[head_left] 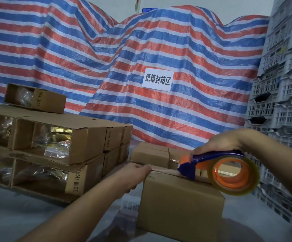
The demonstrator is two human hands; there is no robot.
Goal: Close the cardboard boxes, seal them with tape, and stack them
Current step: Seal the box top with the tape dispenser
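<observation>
The setting was a warehouse packing area: a printed sign reading "纸箱封箱区" (carton sealing zone) hung on a red, white and blue striped tarpaulin, stacked open cardboard cartons marked "10号 (KK)" stood at the left, and grey plastic crates were piled at the right.

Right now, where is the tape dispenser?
In the head view, lower right: the right hand holds the tape dispenser on top of the cardboard box, whose left end the left hand steadies.
</observation>
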